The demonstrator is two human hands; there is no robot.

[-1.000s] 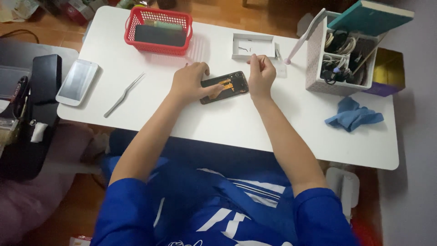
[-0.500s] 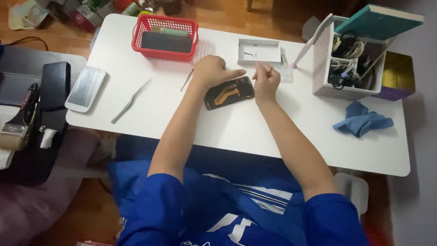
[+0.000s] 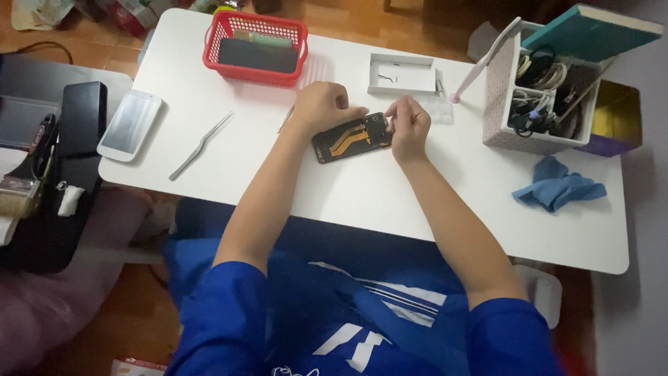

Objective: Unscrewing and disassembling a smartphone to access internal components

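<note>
An opened black phone (image 3: 351, 139) with orange flex cables showing lies on the white table (image 3: 362, 195). My left hand (image 3: 321, 106) rests on the phone's upper left edge, fingers curled, pinning it down. My right hand (image 3: 409, 125) is at the phone's right end, fingertips pinched together over its top corner; whether a small part or tool sits in them is too small to tell.
Metal tweezers (image 3: 200, 146) and a white phone (image 3: 130, 124) lie at the left. A red basket (image 3: 255, 47) and a small white tray (image 3: 401, 74) stand behind the hands. A white organiser (image 3: 536, 97) with cables and a blue cloth (image 3: 557, 184) are at the right.
The view has shifted slightly. My right hand has moved down onto the phone's right end and my left hand has slid along its upper edge.
</note>
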